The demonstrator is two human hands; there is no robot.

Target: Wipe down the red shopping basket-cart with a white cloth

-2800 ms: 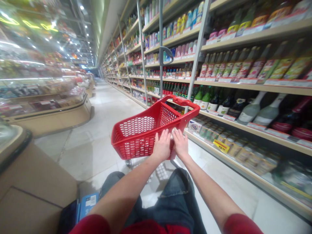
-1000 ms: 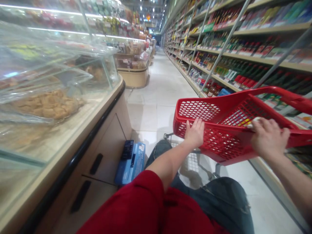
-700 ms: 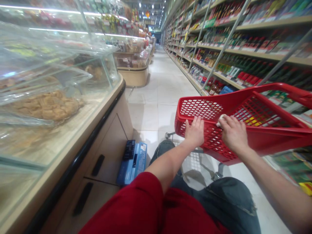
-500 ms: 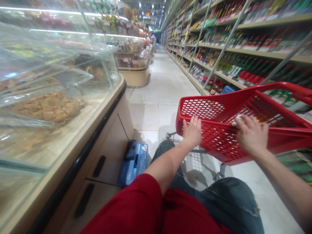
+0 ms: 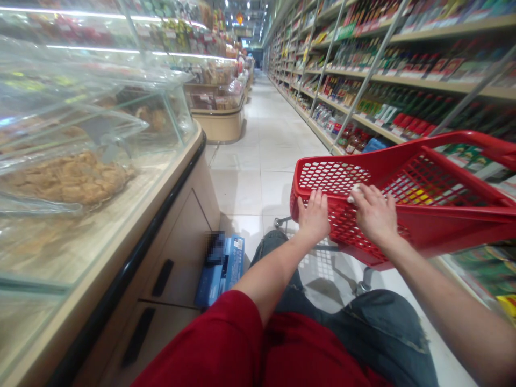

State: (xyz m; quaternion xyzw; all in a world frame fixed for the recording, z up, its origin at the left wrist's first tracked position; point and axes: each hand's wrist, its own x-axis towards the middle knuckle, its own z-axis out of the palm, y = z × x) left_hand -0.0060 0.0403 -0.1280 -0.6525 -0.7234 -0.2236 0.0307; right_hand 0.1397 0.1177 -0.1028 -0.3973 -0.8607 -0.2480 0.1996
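A red plastic shopping cart (image 5: pixel 427 215) with mesh sides stands side-on in front of my knees. My left hand (image 5: pixel 314 220) grips its near top rim close to the left corner, fingers over the edge and thumb apart. Farther right along that same rim, my right hand (image 5: pixel 374 212) presses a crumpled white tissue (image 5: pixel 355 193) against the red plastic. Most of the tissue is hidden under the fingers, so whether it is paper or cloth I cannot tell.
On the left runs a glass-fronted food counter (image 5: pixel 173 188) with a black bumper edge. A blue box (image 5: pixel 234 263) lies on the floor against its base. Shelves of bottles (image 5: pixel 407 97) line the right side, and a tiled aisle (image 5: pixel 258 134) leads away between.
My right hand has slid left along the cart's rim with the tissue, closer to my left hand. The left hand keeps its place on the rim.
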